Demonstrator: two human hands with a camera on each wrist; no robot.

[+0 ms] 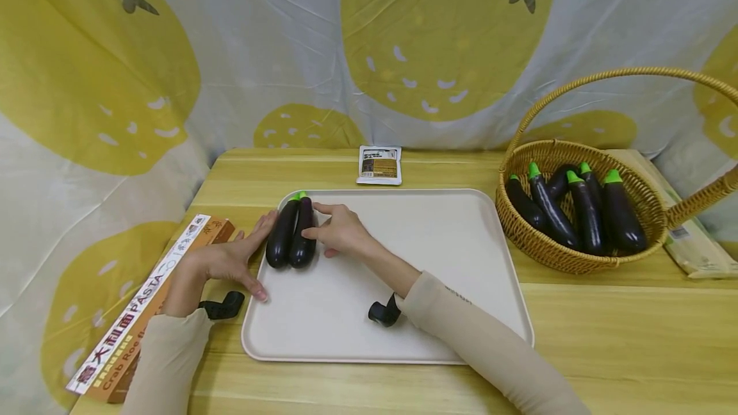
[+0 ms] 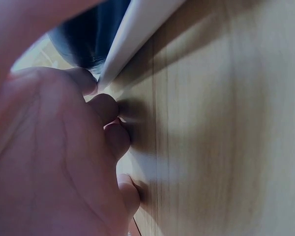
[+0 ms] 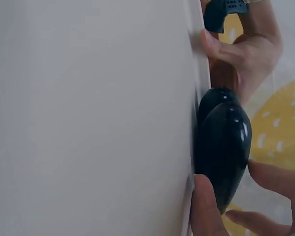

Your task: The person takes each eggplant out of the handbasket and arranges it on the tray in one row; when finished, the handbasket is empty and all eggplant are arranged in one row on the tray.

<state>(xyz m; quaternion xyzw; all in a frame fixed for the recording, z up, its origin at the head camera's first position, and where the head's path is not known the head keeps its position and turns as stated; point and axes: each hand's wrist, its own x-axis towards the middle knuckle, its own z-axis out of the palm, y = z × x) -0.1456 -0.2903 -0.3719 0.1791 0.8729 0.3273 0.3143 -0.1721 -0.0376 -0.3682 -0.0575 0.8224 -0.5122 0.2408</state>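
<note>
Two dark purple eggplants with green stem ends lie side by side at the left edge of a white tray [image 1: 403,274]: a left one [image 1: 280,239] and a right one [image 1: 303,242]. My right hand [image 1: 343,230] touches the right eggplant from its right side, thumb and fingertips near the narrow end; in the right wrist view the fingertips meet the eggplant [image 3: 223,142]. Spread outside the tray's left edge, my left hand [image 1: 233,258] has its thumb over the rim and its fingers beside the left eggplant. In the left wrist view its fingertips [image 2: 119,140] rest on the table.
A wicker basket [image 1: 542,252] with a tall handle stands at the right, holding several eggplants. Behind the tray lies a small packet [image 1: 379,165]. A long pasta box [image 1: 144,306] lies under the left forearm. A pale package [image 1: 700,252] sits behind the basket.
</note>
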